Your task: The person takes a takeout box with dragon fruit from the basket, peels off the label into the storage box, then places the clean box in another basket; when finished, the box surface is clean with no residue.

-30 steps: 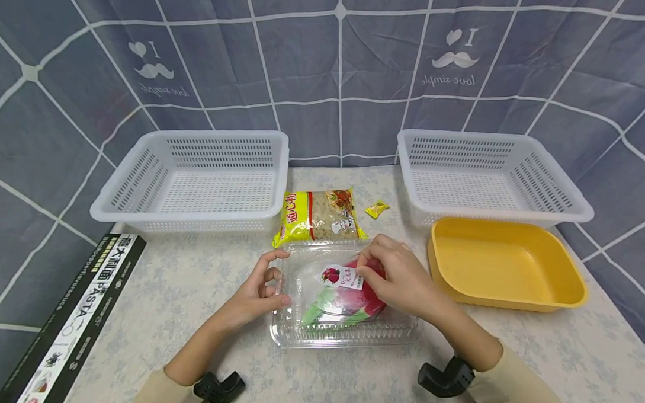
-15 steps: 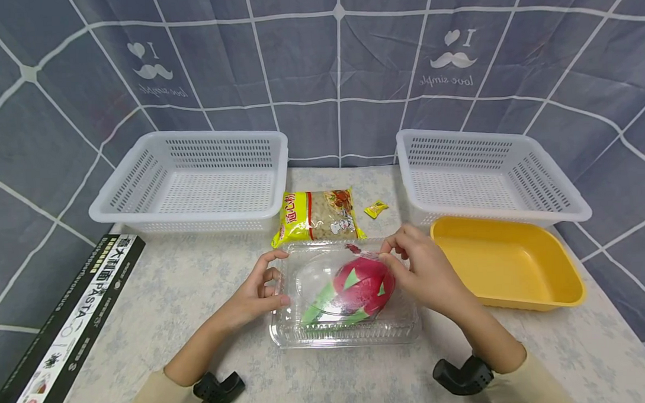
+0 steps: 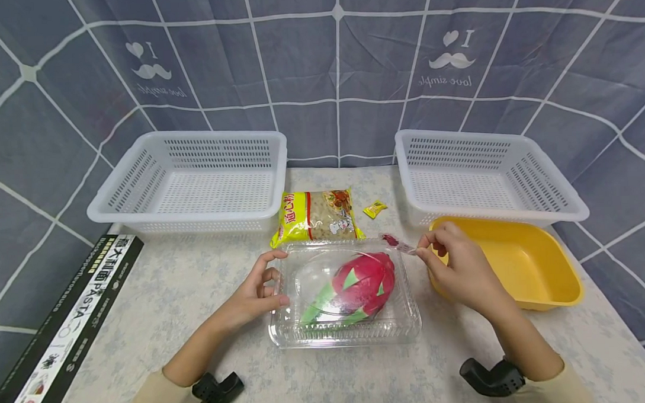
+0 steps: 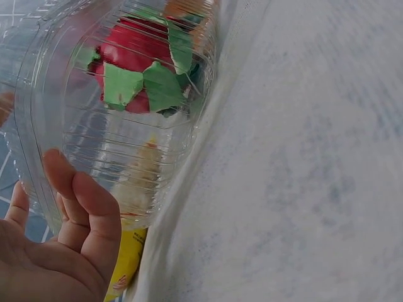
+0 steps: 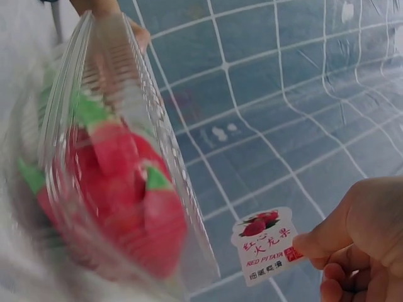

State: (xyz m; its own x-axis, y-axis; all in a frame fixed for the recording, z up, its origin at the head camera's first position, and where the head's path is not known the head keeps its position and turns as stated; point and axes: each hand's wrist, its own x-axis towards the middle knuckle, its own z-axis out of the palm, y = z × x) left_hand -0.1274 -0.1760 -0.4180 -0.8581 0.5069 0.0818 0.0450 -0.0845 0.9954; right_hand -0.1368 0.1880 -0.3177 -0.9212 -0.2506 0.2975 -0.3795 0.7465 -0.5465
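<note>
A clear plastic clamshell box [image 3: 354, 338] sits at the middle of the table with its lid down. Inside lies a red dragon fruit [image 3: 367, 281] with green scales. My left hand [image 3: 255, 290] grips the box's left edge, thumb near the front and fingers at the back corner. To the right of the box, my right hand [image 3: 460, 269] pinches a label sticker [image 5: 264, 245] by one end between thumb and forefinger. The sticker bears a picture of red fruit and the words RED PITAYA. It hangs off the box lid, apart from it in the right wrist view.
Behind the box lie a yellow bag of pasta [image 3: 323, 216] and a small yellow wrapped candy [image 3: 375, 209]. White baskets [image 3: 195, 216] [image 3: 493, 210] stand at the back left and right. A yellow tub [image 3: 517, 272] is at right, a long black pasta box [image 3: 70, 320] at left.
My right hand has peeled the sticker off the box lid and drawn it away to the right, toward the yellow tub. My left hand stays on the box.
</note>
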